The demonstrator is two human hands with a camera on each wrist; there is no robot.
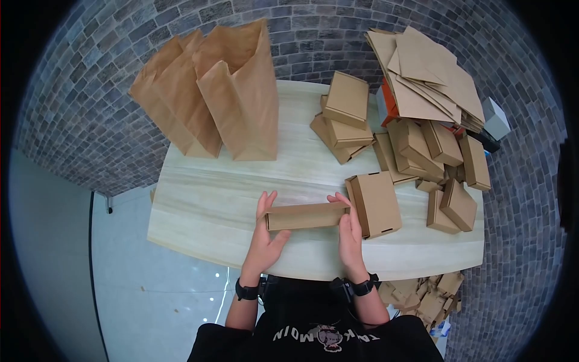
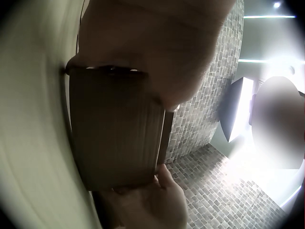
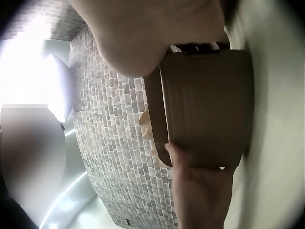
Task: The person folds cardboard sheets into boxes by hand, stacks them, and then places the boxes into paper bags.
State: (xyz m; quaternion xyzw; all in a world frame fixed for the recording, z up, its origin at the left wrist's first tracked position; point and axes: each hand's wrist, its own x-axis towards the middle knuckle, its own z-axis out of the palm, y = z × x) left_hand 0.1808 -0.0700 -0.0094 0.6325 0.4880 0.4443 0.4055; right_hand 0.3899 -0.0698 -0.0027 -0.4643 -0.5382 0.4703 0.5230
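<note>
A brown cardboard box (image 1: 306,218) is held between both hands over the near part of the table, one of its long sides facing me. My left hand (image 1: 263,241) holds its left end, the fingers pointing away behind that end and the thumb in front. At the other end my right hand (image 1: 350,238) grips it, thumb on the near side and fingers along the end. A broad dark panel of the box (image 2: 114,129) fills the middle of the left wrist view. In the right wrist view, the left thumb lies over the box's edge (image 3: 207,109).
Right beside the right hand lies a closed cardboard box (image 1: 377,205). Several more boxes (image 1: 440,145) are heaped at the right, with flat cardboard sheets (image 1: 422,78) behind. Two brown paper bags (image 1: 247,108) stand at the back left of the pale table (image 1: 205,205).
</note>
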